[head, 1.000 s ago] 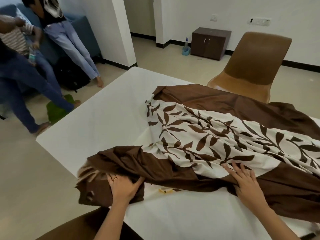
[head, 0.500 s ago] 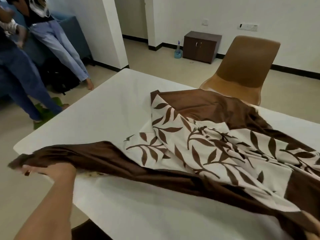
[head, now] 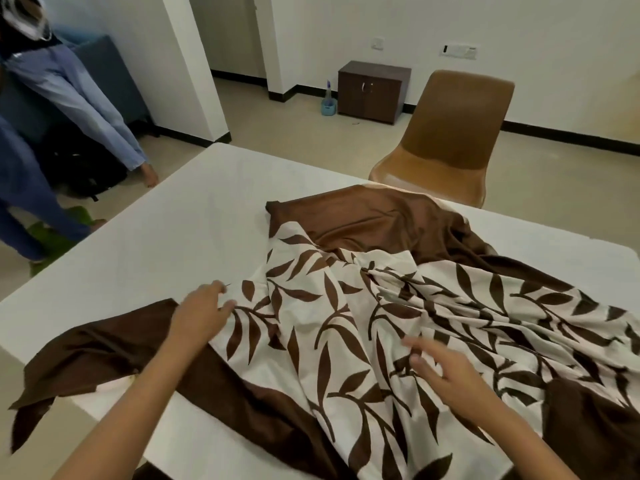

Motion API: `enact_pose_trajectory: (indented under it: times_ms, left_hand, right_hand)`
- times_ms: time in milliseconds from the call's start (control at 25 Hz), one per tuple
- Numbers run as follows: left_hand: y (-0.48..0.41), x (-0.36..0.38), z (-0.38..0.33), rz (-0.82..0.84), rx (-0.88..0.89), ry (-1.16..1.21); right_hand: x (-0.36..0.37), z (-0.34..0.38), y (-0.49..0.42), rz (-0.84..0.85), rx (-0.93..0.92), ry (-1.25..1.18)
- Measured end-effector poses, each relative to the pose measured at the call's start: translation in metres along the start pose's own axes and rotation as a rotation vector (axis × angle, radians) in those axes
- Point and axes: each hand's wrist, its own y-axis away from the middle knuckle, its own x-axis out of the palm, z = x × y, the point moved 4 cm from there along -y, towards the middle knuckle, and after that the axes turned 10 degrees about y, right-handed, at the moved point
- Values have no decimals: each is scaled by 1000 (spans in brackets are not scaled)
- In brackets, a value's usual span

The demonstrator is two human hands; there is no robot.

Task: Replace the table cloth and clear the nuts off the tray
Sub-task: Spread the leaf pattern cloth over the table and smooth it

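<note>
the left hand (head: 202,311) has released the brown-and-cream leaf-print table cloth (head: 346,323), its brown corner now draped over the white table (head: 156,237)'s near left edge; fingers bent, pinch unclear. right hand (head: 446,370) spread over the cream middle. more spreading likely needed.

tablecloth (head: 381,323) bunched on table (head: 145,244), chair (head: 446,140) behind table, cabinet (head: 372,91) beyond

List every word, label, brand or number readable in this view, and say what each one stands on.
No text can be read.
The spray bottle beside the cabinet: any label is too small.
The wall panel: dark mark, too blurred.
The tablecloth: leaf print only, no writing.
</note>
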Motion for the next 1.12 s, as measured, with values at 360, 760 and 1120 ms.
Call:
enact_pose_trajectory:
  times_ms: [360, 760, 1120]
  left_hand:
    - [-4, 85, 49, 187, -450, 155]
    - [-39, 18, 66, -320, -394, 164]
    - [-21, 128, -60, 202, -76, -52]
  right_hand:
    - [5, -87, -19, -21, 391, 538]
    - [-97, -116, 46, 57, 904, 687]
    - [-1, -19, -202, 217, 96, 308]
